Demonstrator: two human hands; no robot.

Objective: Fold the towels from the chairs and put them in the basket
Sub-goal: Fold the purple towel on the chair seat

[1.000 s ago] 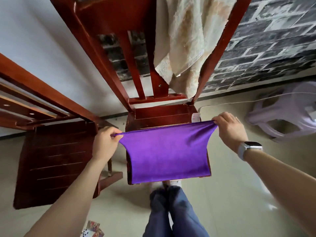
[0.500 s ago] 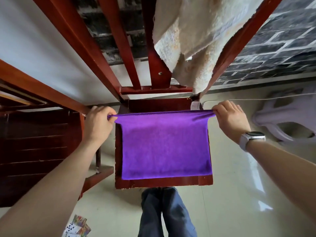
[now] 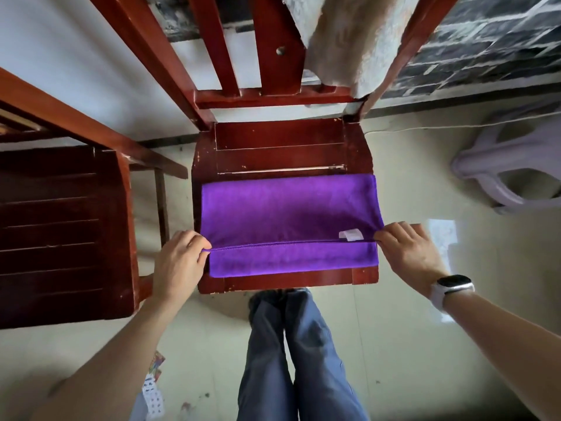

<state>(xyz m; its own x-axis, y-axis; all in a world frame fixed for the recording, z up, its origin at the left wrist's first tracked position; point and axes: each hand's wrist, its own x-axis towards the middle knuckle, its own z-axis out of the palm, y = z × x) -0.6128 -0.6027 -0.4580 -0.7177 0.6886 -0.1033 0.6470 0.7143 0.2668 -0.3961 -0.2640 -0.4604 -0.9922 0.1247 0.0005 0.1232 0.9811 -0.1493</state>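
A purple towel (image 3: 288, 214) lies on the seat of the red-brown wooden chair (image 3: 279, 141) in front of me, its upper layer doubled toward me with the hem near the front edge. My left hand (image 3: 179, 262) pinches the hem's left corner. At the right corner, beside a small white label, my right hand (image 3: 409, 253) pinches the same hem. A cream towel (image 3: 346, 41) hangs over the chair's backrest at the top. No basket is in view.
A second dark wooden chair (image 3: 60, 232) stands close on the left. A pale plastic stool (image 3: 510, 171) lies on the floor at the right, with a cord along the wall. Printed paper (image 3: 153, 387) lies by my legs on the tiled floor.
Both hands have brought the towel's held edge down and toward me, laying the towel onto the seat and folding it over. My head has moved closer over the chair.
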